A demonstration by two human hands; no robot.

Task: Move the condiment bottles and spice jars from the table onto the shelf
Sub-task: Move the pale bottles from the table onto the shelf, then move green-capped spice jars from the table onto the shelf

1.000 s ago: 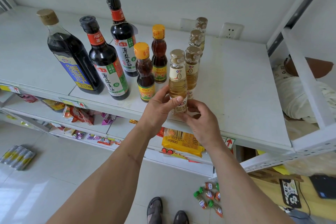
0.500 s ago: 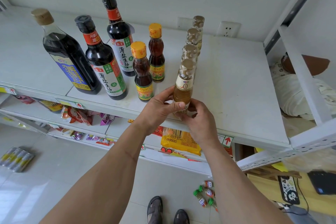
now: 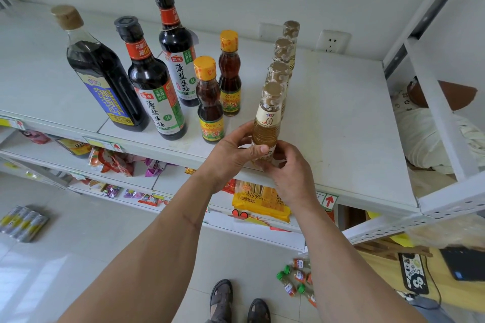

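On the white shelf [image 3: 341, 118], left hand [image 3: 231, 155] and right hand [image 3: 291, 173] both grip the amber bottle [image 3: 266, 126].

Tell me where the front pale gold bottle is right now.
In the head view, the front pale gold bottle stands at the shelf's front edge, held between left hand and right hand, just right of the nearer orange-capped bottle.

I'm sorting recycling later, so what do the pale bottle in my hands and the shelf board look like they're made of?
Pale bottle: clear, glossy, probably plastic or glass; amber liquid shows through, with a shrink-wrapped tan cap. Both the left hand and right hand grip it. Shelf board: likely white-painted metal, matte, slightly scuffed.
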